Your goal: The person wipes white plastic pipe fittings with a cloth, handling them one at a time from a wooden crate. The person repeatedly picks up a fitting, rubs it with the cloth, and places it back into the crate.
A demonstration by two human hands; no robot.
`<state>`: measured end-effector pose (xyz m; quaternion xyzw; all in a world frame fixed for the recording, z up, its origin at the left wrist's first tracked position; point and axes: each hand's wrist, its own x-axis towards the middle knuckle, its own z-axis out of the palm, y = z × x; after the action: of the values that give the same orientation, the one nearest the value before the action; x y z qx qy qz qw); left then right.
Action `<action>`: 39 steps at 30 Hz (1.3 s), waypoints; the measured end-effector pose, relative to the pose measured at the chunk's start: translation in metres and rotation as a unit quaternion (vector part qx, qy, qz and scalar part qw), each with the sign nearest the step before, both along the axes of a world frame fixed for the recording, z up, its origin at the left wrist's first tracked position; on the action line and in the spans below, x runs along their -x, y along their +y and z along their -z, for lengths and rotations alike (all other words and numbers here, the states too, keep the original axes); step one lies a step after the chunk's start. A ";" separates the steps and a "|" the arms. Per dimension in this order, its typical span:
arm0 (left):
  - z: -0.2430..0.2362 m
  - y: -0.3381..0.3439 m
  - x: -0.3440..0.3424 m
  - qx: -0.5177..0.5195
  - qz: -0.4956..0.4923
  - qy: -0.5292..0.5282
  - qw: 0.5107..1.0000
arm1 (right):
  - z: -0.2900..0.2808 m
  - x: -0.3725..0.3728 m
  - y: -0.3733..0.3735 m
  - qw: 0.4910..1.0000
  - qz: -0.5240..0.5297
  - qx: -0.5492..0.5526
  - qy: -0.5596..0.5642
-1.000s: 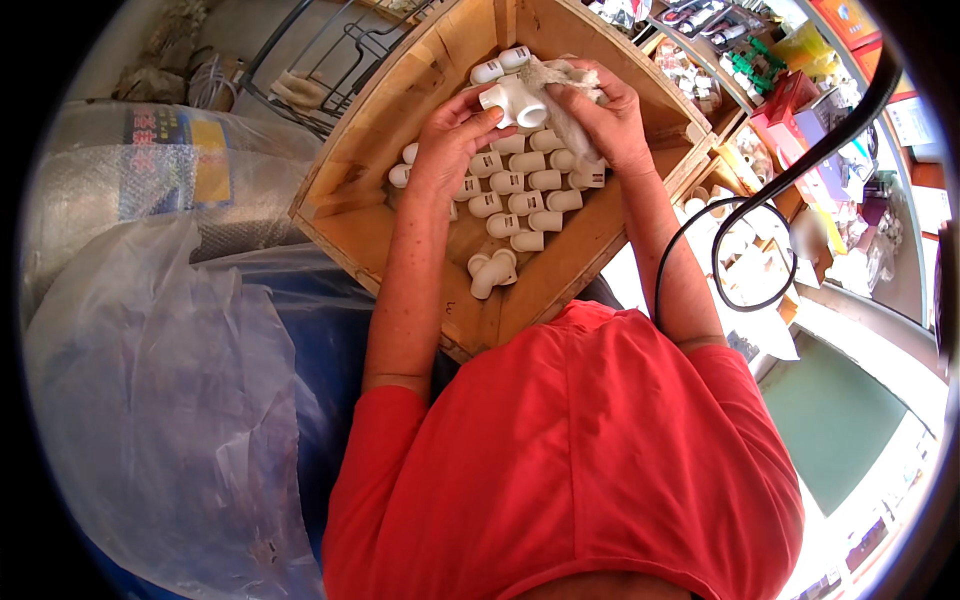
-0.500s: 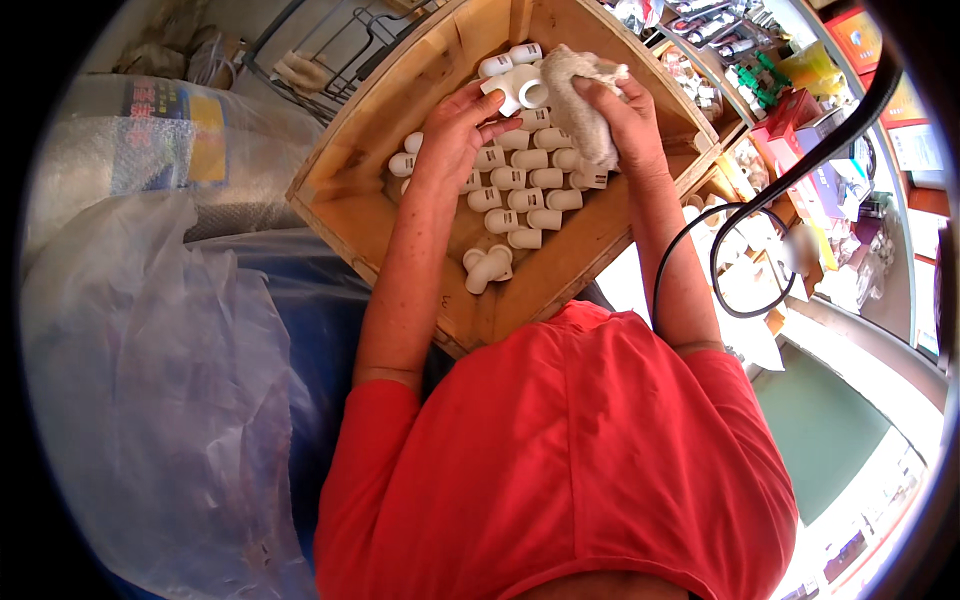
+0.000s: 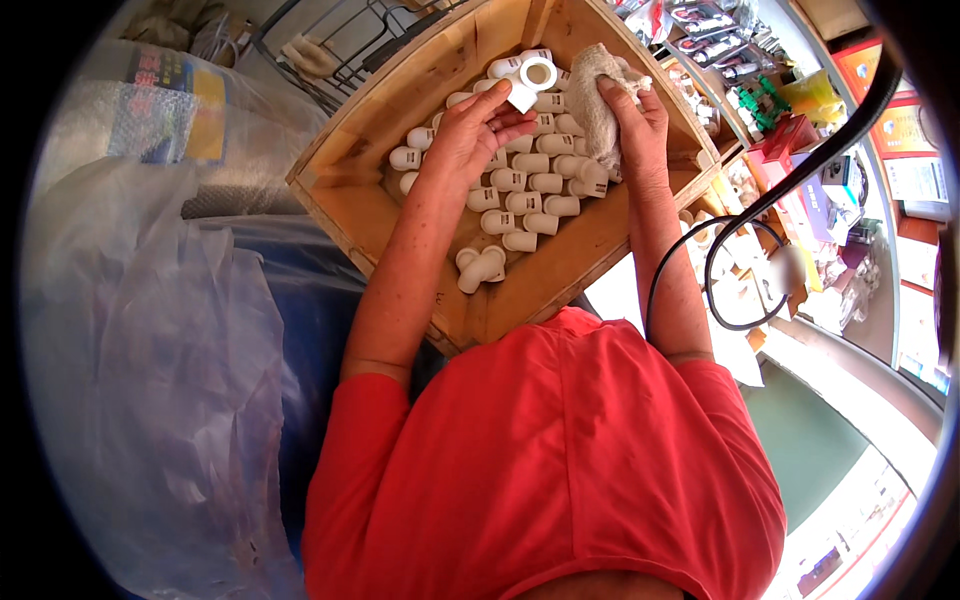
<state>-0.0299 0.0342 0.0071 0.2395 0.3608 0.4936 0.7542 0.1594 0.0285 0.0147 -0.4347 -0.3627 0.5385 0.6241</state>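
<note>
Over a wooden box [image 3: 350, 140], my left hand [image 3: 472, 128] pinches a white plastic pipe elbow [image 3: 522, 95] between thumb and fingers. Its round open end faces up toward me. To the right, my right hand [image 3: 640, 118] is closed on a crumpled greyish-beige cloth [image 3: 597, 105], which hangs down over the box. Below both hands, many white pipe elbows [image 3: 523, 202] stand in rough rows on the box floor. Apart from these, a white pipe fitting [image 3: 483, 268] lies on others in the near corner.
Wrapped rolls [image 3: 170, 110] and plastic sheeting [image 3: 150, 350] stand at the left. A black wire rack [image 3: 345, 50] is beyond the box. Shelves of packaged goods [image 3: 790, 130] line the right side, and a black cable [image 3: 815, 160] loops beside my right forearm.
The pipe elbow in my left hand has turned so its open end faces up, and it has moved slightly away from the cloth. My right hand with the cloth has shifted slightly right.
</note>
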 end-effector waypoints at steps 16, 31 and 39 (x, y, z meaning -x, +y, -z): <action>0.012 0.001 0.000 0.041 0.010 0.000 0.999 | -0.003 0.019 -0.009 0.891 -0.044 -0.261 -0.369; -0.004 -0.004 -0.005 -0.057 0.079 0.103 0.990 | -0.003 0.009 -0.005 0.998 0.018 -0.045 -0.041; 0.002 -0.002 -0.004 -0.248 -0.022 0.313 0.916 | 0.000 0.004 -0.006 0.982 0.018 -0.125 -0.138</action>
<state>-0.0255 0.0325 0.0053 0.5535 0.4496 0.4838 0.5074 0.1556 0.0224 0.0143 -0.4299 -0.5023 0.4122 0.6269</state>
